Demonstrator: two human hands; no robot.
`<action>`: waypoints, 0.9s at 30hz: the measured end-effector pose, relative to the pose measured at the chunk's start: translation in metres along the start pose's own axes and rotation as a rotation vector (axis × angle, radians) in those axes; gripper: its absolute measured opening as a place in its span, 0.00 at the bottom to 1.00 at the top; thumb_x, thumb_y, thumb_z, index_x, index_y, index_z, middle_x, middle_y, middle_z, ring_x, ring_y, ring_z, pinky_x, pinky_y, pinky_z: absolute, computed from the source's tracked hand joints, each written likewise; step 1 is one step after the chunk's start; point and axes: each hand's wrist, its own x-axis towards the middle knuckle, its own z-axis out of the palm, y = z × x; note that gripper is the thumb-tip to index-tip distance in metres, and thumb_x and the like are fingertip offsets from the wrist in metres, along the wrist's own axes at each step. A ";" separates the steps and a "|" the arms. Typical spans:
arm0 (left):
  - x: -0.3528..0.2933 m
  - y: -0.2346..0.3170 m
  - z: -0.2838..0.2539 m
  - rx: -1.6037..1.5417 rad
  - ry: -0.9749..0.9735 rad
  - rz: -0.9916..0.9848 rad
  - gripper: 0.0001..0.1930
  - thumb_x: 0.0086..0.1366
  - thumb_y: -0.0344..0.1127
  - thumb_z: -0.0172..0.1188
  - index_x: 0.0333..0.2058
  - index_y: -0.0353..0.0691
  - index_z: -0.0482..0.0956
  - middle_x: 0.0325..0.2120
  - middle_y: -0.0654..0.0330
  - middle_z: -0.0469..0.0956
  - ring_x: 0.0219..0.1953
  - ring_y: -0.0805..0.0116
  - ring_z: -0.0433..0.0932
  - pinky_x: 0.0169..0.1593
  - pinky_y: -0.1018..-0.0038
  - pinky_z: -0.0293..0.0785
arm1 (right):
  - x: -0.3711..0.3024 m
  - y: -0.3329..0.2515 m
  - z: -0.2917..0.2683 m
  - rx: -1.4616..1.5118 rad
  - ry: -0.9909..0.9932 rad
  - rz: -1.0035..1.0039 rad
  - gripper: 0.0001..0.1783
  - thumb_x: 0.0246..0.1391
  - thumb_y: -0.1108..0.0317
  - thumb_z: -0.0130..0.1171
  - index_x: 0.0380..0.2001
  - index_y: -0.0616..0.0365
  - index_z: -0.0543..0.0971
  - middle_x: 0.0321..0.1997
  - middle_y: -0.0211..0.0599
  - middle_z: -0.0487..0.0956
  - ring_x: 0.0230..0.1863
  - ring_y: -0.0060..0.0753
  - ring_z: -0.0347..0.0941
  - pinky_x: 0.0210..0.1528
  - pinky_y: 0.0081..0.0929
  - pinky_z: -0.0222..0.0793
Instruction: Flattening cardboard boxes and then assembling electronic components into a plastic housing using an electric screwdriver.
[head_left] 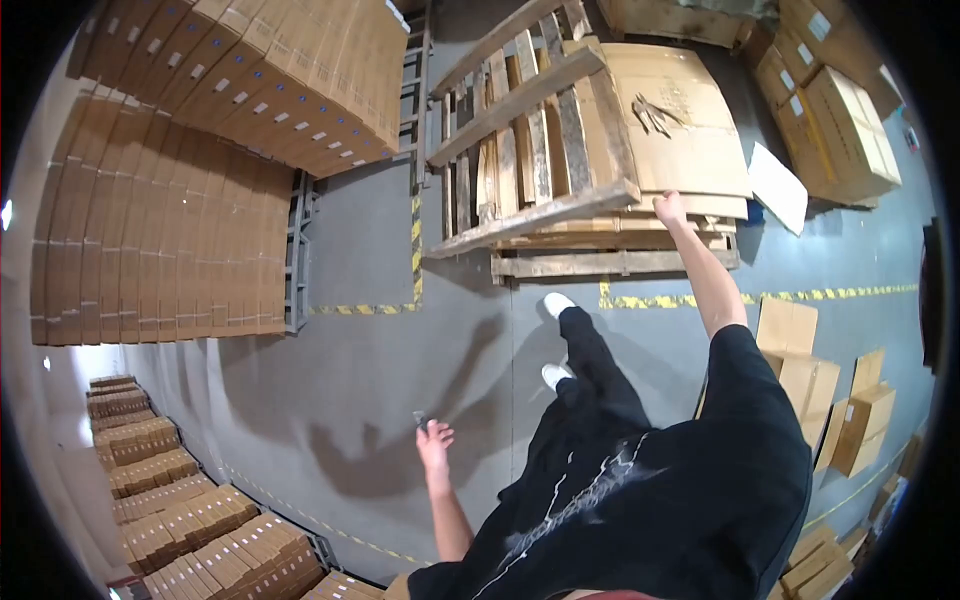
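The cardboard [690, 160] lies as a flat stack on a low pallet [620, 263] in the upper right of the frame. Your right hand [670, 208] is at its lower edge, fingers curled in; you can't tell from here whether they grip the sheets. Just left of that hand is the corner of a slatted wooden pallet [540, 220], tilted against the stack at top centre. Your left hand [433, 445], low and left of centre, is half open, with a small dark object [422, 424] pinched at the fingertips, too small to identify. Dark tools [655, 115] lie on the cardboard, and a white sheet [780, 190] sits just right of it. Your white shoes [557, 305] stand on the grey floor [350, 400] below. Brown cartons [165, 230] fill the left side, and more boxes [865, 430] stand at the right.
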 end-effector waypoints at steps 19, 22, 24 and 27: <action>0.091 0.109 0.172 0.342 -0.215 -0.180 0.12 0.67 0.41 0.48 0.35 0.37 0.69 0.28 0.61 0.78 0.30 0.72 0.77 0.32 0.75 0.72 | 0.190 -0.028 0.061 0.231 -0.270 0.212 0.22 0.49 0.66 0.60 0.46 0.68 0.75 0.40 0.45 0.79 0.40 0.37 0.76 0.44 0.32 0.71; 0.105 0.118 0.173 0.314 -0.210 -0.152 0.12 0.67 0.41 0.48 0.35 0.36 0.69 0.28 0.61 0.78 0.30 0.73 0.77 0.33 0.75 0.71 | 0.191 -0.046 0.059 0.298 -0.287 0.203 0.20 0.51 0.69 0.58 0.46 0.68 0.75 0.40 0.42 0.79 0.39 0.34 0.75 0.42 0.30 0.71; 0.107 0.108 0.166 0.268 -0.190 -0.200 0.12 0.67 0.41 0.48 0.36 0.37 0.68 0.29 0.60 0.77 0.30 0.72 0.77 0.33 0.75 0.71 | 0.181 -0.058 0.060 0.264 -0.253 0.195 0.19 0.51 0.71 0.58 0.46 0.69 0.74 0.41 0.43 0.79 0.40 0.33 0.75 0.43 0.28 0.70; 0.103 0.080 0.152 0.245 -0.185 -0.291 0.11 0.68 0.41 0.47 0.38 0.38 0.68 0.30 0.60 0.77 0.30 0.72 0.77 0.33 0.74 0.72 | 0.158 -0.097 0.056 0.271 -0.212 0.207 0.19 0.51 0.73 0.59 0.46 0.70 0.75 0.41 0.43 0.78 0.39 0.33 0.75 0.42 0.29 0.70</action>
